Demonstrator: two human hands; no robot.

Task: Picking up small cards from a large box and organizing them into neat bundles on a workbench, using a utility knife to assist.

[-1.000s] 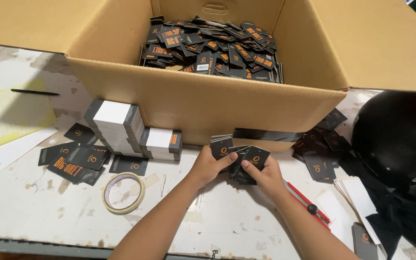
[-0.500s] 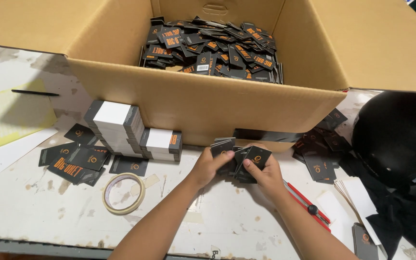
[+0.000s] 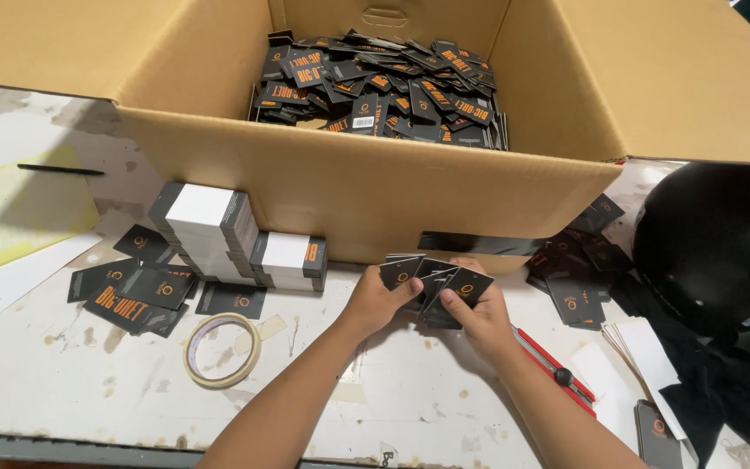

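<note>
Low in the middle of the frame, the left hand [image 3: 375, 300] and right hand [image 3: 477, 314] pinch a messy bunch of black tags [image 3: 431, 280] from both sides, just in front of the box [image 3: 366, 187], so the tags stay together.

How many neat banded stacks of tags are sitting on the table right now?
2. A taller white-topped stack stands left of a lower stack, both against the cardboard box, left of the hands. More may be hidden behind the box.
</note>
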